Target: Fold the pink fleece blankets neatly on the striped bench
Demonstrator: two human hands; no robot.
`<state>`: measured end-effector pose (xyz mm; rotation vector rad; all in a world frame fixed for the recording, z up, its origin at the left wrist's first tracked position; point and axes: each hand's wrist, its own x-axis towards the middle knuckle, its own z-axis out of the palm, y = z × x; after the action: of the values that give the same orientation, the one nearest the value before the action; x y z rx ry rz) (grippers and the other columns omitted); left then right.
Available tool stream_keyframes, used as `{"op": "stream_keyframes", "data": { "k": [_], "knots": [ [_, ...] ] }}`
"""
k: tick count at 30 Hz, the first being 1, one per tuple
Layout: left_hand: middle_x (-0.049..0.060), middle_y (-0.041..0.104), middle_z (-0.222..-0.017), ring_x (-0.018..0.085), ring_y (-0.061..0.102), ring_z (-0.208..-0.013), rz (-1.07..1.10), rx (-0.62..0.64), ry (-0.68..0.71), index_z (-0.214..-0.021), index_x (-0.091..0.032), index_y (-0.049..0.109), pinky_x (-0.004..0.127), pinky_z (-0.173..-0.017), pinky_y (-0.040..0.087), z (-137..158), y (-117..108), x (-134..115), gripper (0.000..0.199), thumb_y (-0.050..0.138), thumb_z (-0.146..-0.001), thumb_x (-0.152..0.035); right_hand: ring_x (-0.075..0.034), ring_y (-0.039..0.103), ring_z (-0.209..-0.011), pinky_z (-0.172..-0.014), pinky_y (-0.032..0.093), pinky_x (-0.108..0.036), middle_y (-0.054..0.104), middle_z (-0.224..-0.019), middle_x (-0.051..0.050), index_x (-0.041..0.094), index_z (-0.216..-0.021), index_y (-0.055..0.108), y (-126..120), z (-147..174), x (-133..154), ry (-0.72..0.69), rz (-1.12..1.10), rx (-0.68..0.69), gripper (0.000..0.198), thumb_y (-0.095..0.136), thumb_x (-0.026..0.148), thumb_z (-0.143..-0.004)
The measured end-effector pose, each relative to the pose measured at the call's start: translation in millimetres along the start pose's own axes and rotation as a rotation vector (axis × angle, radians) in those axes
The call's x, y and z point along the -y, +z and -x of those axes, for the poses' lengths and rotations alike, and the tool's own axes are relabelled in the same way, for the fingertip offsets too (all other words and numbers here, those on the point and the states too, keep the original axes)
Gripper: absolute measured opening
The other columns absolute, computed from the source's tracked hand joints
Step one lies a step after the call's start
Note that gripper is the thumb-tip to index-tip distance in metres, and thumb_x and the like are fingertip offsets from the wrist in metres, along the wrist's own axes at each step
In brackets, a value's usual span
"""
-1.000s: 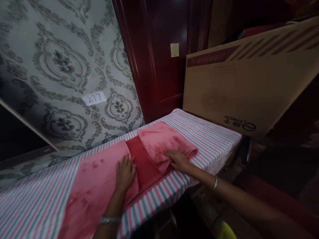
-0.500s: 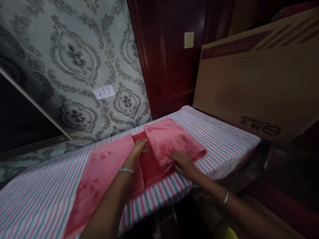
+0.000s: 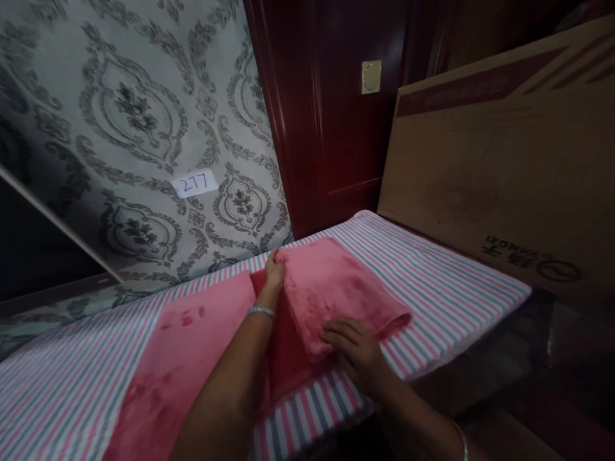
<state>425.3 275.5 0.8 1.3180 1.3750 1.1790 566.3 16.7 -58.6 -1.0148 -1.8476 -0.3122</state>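
A pink plush cloth (image 3: 331, 282) with darker rubbed patches lies across the striped sheet. Its right part is folded over into a flap, and a deeper red strip (image 3: 288, 358) shows between that flap and the left part (image 3: 192, 346). At the far left corner of the flap, my left hand (image 3: 275, 269) is closed on the fabric. My right hand (image 3: 353, 349) is closed at the flap's near edge, fingers on top; its thumb is mostly hidden. A bracelet circles each wrist.
A pink, white and grey striped sheet (image 3: 432, 275) covers the table. Behind it are a patterned wall with a paper label (image 3: 195, 184) reading 277, and a dark red panel (image 3: 331, 128). A large cardboard box (image 3: 504, 166) leans at the right. A dark flat panel (image 3: 38, 243) is at left.
My left hand has moved from the red strip to the flap's far corner and closed on it. My right hand stays at the flap's near edge. The view has shifted slightly.
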Motion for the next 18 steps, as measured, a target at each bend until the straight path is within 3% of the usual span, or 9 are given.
{"op": "stream_keyframes", "data": {
  "k": [5, 8, 13, 18],
  "knots": [
    [0.002, 0.069, -0.075, 0.014, 0.062, -0.060, -0.102, 0.036, -0.059, -0.138, -0.014, 0.060, 0.022, -0.055, 0.050, -6, -12, 7, 0.069, 0.064, -0.070, -0.006, -0.023, 0.065, -0.096, -0.078, 0.052, -0.038, 0.074, -0.107, -0.008, 0.021, -0.110, 0.067, 6, 5, 6, -0.010, 0.010, 0.087, 0.037, 0.050, 0.002, -0.083],
    [-0.001, 0.067, -0.069, 0.013, 0.059, -0.056, -0.143, 0.050, -0.057, -0.140, -0.015, 0.058, 0.021, -0.053, 0.048, -7, -15, 9, 0.071, 0.065, -0.070, -0.009, -0.024, 0.064, -0.098, -0.080, 0.051, -0.038, 0.073, -0.109, -0.008, 0.022, -0.111, 0.068, 9, 10, 4, 0.009, 0.001, 0.125, 0.040, 0.052, 0.001, -0.080],
    [0.005, 0.075, -0.091, 0.015, 0.066, -0.068, -0.246, 0.030, -0.014, -0.139, -0.017, 0.060, 0.024, -0.064, 0.054, -3, -13, 10, 0.066, 0.063, -0.073, -0.010, -0.024, 0.063, -0.103, -0.083, 0.050, -0.039, 0.072, -0.112, -0.009, 0.022, -0.114, 0.069, 11, 16, 0, 0.020, -0.003, 0.178, 0.043, 0.052, 0.002, -0.080],
    [0.012, 0.071, -0.126, 0.021, 0.070, -0.104, -0.395, -0.018, 0.045, -0.135, -0.019, 0.064, 0.027, -0.089, 0.054, 0, -12, 8, 0.064, 0.064, -0.073, -0.007, -0.025, 0.061, -0.108, -0.089, 0.050, -0.041, 0.072, -0.116, -0.010, 0.023, -0.118, 0.070, 6, 14, 8, 0.049, -0.007, 0.223, 0.040, 0.054, 0.006, -0.085]
  ]
}}
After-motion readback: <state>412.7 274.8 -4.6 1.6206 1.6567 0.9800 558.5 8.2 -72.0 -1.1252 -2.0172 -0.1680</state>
